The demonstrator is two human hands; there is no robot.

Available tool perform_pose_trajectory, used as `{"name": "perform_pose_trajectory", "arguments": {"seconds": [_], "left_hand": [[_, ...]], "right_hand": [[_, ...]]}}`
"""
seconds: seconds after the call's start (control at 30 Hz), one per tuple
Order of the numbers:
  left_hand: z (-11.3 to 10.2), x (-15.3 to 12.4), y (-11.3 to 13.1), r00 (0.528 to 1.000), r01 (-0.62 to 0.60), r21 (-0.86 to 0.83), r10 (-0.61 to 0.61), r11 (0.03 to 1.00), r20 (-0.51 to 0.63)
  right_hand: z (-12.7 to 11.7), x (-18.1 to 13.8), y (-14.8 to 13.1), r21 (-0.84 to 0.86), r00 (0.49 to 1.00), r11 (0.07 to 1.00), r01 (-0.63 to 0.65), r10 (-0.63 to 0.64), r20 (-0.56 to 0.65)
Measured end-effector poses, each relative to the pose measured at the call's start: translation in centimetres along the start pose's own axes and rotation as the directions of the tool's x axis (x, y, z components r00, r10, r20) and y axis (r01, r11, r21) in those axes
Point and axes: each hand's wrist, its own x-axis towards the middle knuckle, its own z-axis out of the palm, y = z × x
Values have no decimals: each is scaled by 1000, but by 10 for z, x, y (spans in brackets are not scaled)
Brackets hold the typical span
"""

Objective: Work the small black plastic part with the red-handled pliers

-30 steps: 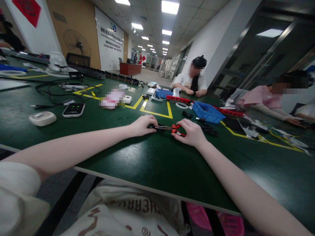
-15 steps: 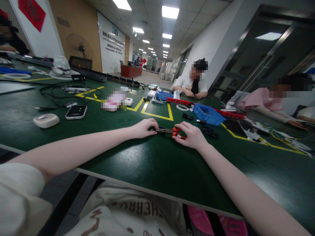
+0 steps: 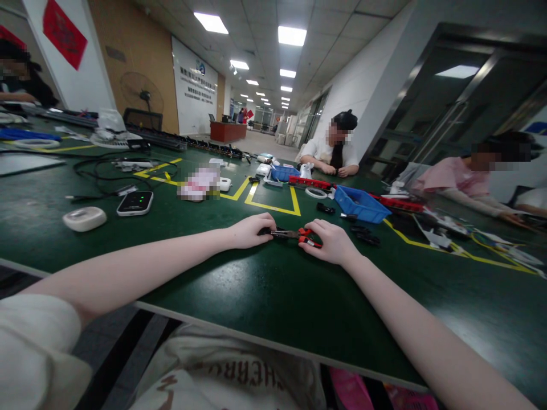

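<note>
Pliers (image 3: pixel 293 234) with red handles lie flat on the green table (image 3: pixel 265 290), between both hands. Right hand (image 3: pixel 331 242) curls over the red handles, gripping them; left hand (image 3: pixel 250 230) pinches the jaw end, both forearms outstretched low.

Nose of pliers (image 3: pixel 292 233) under left fingers (image 3: pixel 260 225)

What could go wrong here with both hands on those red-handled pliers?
1. The left hand curls right at the nose of the pliers; if the right hand squeezes the red handles, fingertips could get pinched.
2. What looks like a small black part at the nose might slip or fly off.
3. The loose black pieces beside the right hand could be knocked away.
</note>
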Motion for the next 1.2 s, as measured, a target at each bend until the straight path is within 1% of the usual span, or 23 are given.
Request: {"name": "perform_pose_trajectory", "arguments": {"seconds": [0.43,0.97,1.2], "left_hand": [[1,-2,1,1000,11,39,-11,999,9],[1,-2,0,999,19,62,-21,998,30],[1,-1,0,999,23,75,-25,997,26]], "right_hand": [[-1,0,0,27,1000,1000,-7,7,1],[1,0,2,-22,1000,1000,15,-14,17],[-1,1,1,-35,999,999,41,-42,-34]]}}
